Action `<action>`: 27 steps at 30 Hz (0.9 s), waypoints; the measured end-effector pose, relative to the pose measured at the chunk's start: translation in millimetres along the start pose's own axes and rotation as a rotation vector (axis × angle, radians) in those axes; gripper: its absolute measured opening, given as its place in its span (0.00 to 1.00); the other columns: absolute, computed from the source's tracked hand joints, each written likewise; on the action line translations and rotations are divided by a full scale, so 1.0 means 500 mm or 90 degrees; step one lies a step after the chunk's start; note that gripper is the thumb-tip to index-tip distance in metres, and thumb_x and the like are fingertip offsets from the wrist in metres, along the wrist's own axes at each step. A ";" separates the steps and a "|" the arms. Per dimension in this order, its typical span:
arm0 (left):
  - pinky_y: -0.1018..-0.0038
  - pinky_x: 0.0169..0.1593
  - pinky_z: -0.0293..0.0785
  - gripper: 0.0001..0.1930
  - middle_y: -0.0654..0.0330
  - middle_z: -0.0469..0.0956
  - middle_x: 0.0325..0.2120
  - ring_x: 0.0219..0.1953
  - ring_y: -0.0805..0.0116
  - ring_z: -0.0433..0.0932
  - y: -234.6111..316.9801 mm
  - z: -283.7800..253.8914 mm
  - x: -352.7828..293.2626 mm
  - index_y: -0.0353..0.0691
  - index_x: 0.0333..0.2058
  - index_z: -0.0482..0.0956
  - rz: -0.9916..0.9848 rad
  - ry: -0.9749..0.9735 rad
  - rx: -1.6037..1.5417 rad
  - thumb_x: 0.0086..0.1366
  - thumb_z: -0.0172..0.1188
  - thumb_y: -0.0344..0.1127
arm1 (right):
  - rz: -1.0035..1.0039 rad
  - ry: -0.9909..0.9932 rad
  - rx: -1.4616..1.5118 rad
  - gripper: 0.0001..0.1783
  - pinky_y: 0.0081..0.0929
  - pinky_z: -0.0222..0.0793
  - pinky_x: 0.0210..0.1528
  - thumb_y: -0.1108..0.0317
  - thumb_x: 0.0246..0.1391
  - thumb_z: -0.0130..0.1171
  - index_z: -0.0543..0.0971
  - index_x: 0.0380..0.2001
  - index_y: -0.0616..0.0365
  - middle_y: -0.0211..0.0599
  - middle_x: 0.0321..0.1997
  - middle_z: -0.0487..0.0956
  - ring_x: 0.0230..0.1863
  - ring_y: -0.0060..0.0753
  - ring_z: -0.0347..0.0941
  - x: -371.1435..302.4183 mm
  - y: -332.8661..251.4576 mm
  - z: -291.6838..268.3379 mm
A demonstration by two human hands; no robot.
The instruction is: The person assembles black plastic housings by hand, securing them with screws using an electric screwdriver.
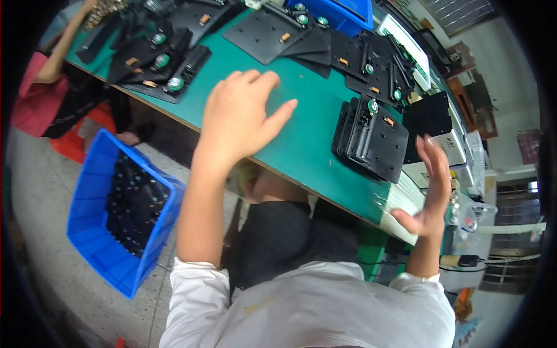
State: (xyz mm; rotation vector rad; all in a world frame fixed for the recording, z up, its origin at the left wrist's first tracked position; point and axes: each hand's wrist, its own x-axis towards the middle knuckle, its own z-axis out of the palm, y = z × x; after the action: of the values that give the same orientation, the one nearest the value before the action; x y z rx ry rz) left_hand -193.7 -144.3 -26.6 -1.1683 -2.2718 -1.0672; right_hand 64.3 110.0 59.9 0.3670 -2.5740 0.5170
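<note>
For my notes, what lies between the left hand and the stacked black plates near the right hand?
The head view shows only green tabletop between the left hand and plates.

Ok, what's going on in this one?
A person sits at a green table with both hands apparently empty. The left hand is over the table near its front edge; the right hand, slightly blurred, is beside a small stack of black plates. More black plates lie farther back. A blue bin holding dark parts stands on the floor, and another person is at the left.
</note>
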 end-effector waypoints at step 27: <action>0.52 0.52 0.76 0.35 0.30 0.82 0.36 0.46 0.35 0.82 -0.308 -0.193 0.000 0.23 0.41 0.81 -0.423 0.172 0.373 0.66 0.57 0.61 | 0.499 0.377 -0.316 0.08 0.25 0.70 0.32 0.72 0.61 0.65 0.84 0.40 0.67 0.38 0.29 0.81 0.28 0.29 0.74 -0.533 0.055 -0.068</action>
State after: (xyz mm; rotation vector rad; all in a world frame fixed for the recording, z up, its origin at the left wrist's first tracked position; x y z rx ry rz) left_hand -319.8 -275.0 -34.4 -0.0300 -2.5304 -0.6061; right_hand 293.9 191.6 -56.0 -0.8647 -2.0659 0.1669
